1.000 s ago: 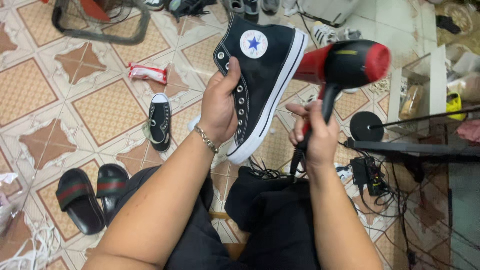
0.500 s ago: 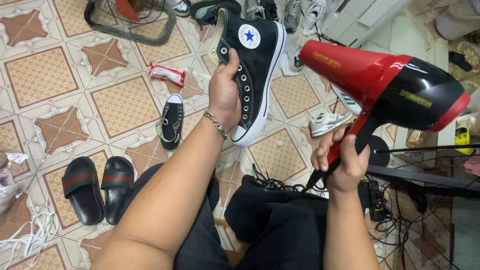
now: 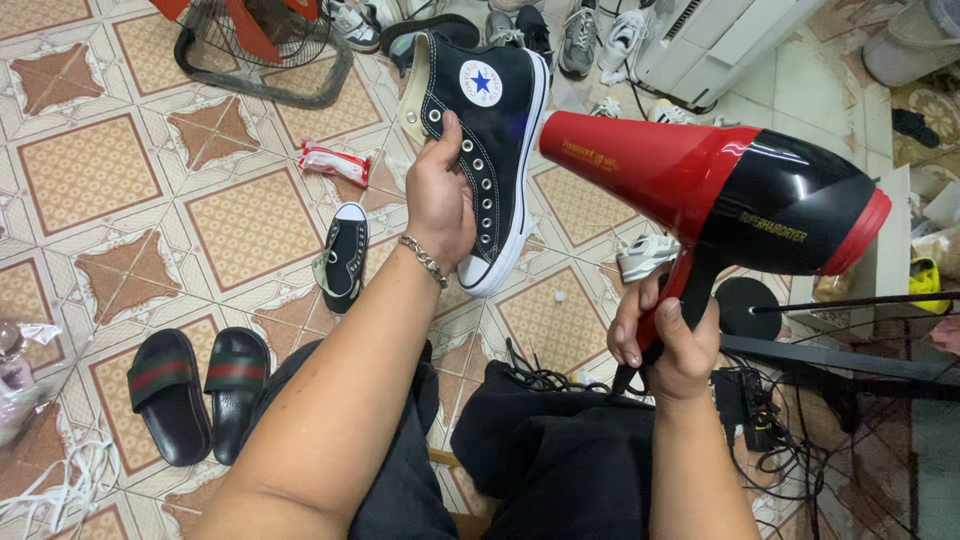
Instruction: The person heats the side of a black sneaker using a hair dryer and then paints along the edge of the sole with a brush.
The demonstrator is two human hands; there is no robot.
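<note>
Holding up a black high-top sneaker (image 3: 487, 150) in the upper middle of the head view, left hand (image 3: 441, 205) clasped around its laced front, toe down, round star patch facing the camera. Wearing a chain bracelet (image 3: 425, 260) at that wrist. Gripping, at right of centre, the handle of a red and black hair dryer (image 3: 715, 185) with the right hand (image 3: 665, 335) clenched tight, red nozzle aimed left and nearly touching the sneaker's white sole edge. Lying on the patterned tiled floor (image 3: 90, 170) left of centre: a second black sneaker (image 3: 345, 255); above it, a small red and white packet (image 3: 335, 162). Resting at lower left: a pair of black slides (image 3: 198, 385) with green and red bands. Standing at top left: a floor fan (image 3: 262, 45). Crowding the top edge: several more shoes (image 3: 585, 35).
</note>
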